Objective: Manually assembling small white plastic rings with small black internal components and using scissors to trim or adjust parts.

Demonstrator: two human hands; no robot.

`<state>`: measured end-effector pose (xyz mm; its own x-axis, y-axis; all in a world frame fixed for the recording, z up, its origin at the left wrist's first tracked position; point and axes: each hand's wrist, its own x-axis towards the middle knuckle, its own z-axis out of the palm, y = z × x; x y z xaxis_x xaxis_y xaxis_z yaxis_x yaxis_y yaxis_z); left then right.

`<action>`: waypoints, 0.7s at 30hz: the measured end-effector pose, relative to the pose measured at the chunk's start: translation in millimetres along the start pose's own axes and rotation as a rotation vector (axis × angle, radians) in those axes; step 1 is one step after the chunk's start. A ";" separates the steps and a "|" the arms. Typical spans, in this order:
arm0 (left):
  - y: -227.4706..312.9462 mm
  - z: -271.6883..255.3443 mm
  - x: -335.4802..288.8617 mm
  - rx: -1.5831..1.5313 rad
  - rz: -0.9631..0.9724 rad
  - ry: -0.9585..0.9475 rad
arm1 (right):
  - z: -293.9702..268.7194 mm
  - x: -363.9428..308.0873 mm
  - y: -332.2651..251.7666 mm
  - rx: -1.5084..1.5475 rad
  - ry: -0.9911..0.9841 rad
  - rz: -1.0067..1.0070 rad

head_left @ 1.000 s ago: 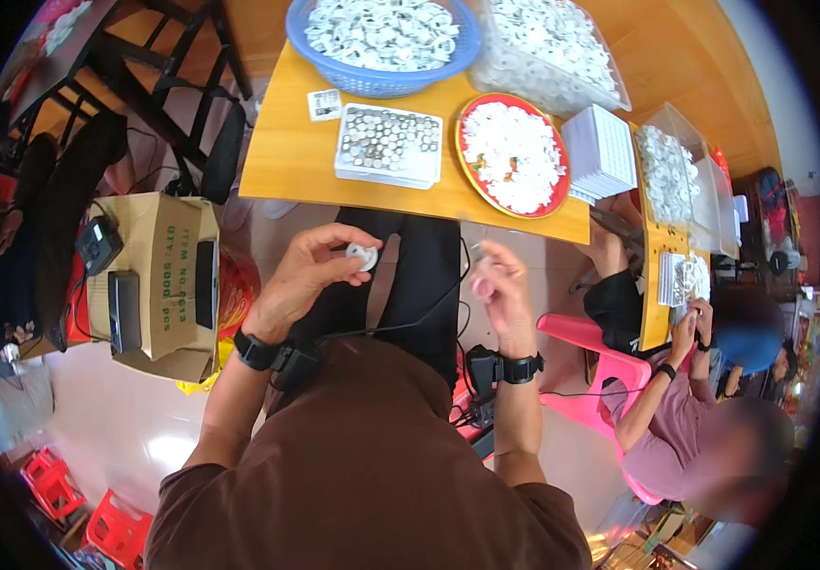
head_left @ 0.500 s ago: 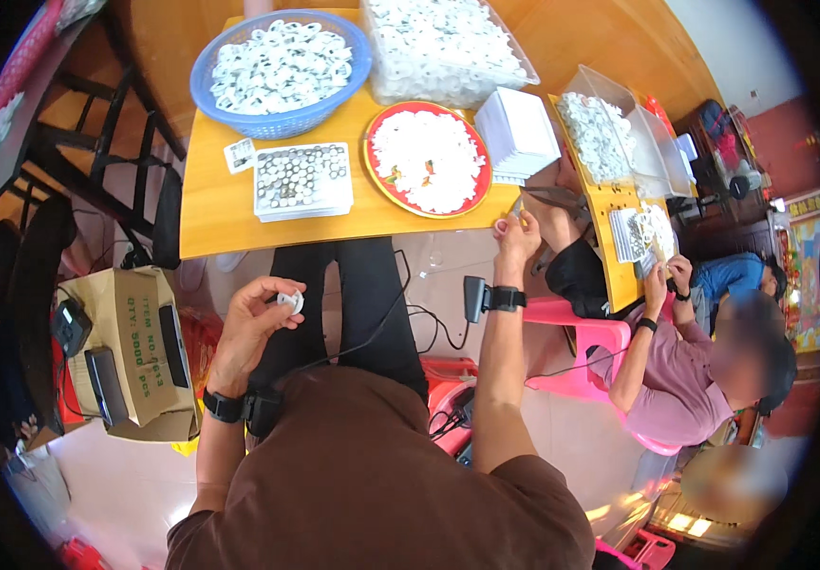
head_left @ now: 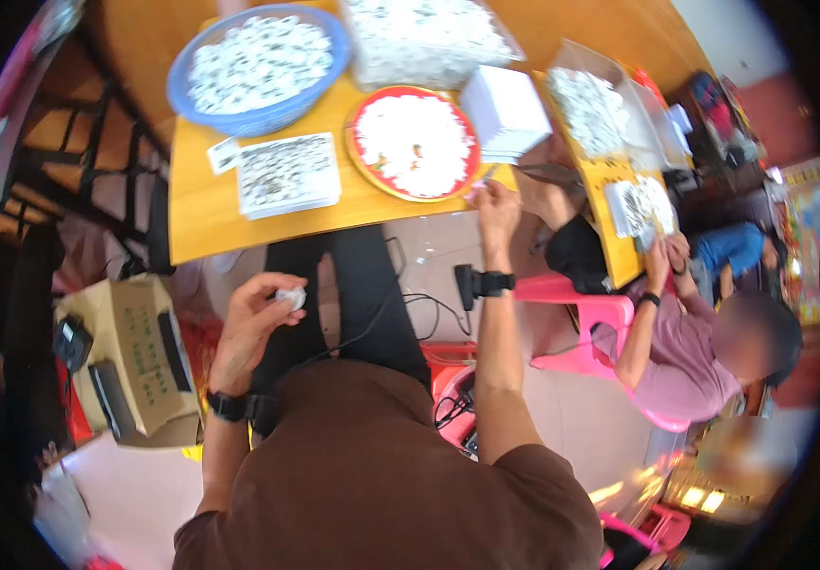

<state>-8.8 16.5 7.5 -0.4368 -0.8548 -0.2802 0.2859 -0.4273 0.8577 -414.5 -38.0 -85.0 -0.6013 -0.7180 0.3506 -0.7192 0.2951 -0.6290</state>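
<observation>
In the head view, your left hand [head_left: 256, 315] pinches a small white piece [head_left: 293, 297] above your dark trousers [head_left: 367, 294], well apart from the table [head_left: 203, 217]. Your right hand [head_left: 498, 211] appears closed around a blurred slim tool [head_left: 490, 173] at the table's near edge. One piece seems underway; whether it is complete, you cannot tell. Plenty looks left: just left of your right fingers, the red plate [head_left: 355, 144] is heaped with white parts. Mind its rim there and the white stack [head_left: 508, 109] beyond; your left fingers have open room.
</observation>
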 end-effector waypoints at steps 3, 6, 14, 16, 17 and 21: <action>3.0 11.4 9.1 0.038 -0.040 -0.007 | -14.4 -7.3 -7.6 -0.127 0.113 0.003; 1.7 13.4 6.3 -0.005 0.046 -0.024 | -40.7 -38.8 -86.3 0.227 0.016 -0.126; -6.9 19.9 14.9 -0.012 0.101 -0.013 | -53.2 -147.2 -204.8 0.623 -0.586 -0.312; -6.2 19.0 14.4 -0.024 0.122 -0.008 | -48.9 -156.8 -212.2 0.596 -0.515 -0.323; -5.6 19.0 14.4 -0.011 0.120 -0.001 | -47.2 -159.4 -211.6 0.594 -0.518 -0.327; -7.0 21.8 13.5 0.001 0.146 -0.003 | -42.8 -167.5 -210.9 0.549 -0.448 -0.307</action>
<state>-35.2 14.4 7.1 -0.3932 -0.9070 -0.1510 0.3454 -0.2979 0.8899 -177.0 47.0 18.7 -0.1206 -0.9382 0.3243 -0.4847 -0.2295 -0.8441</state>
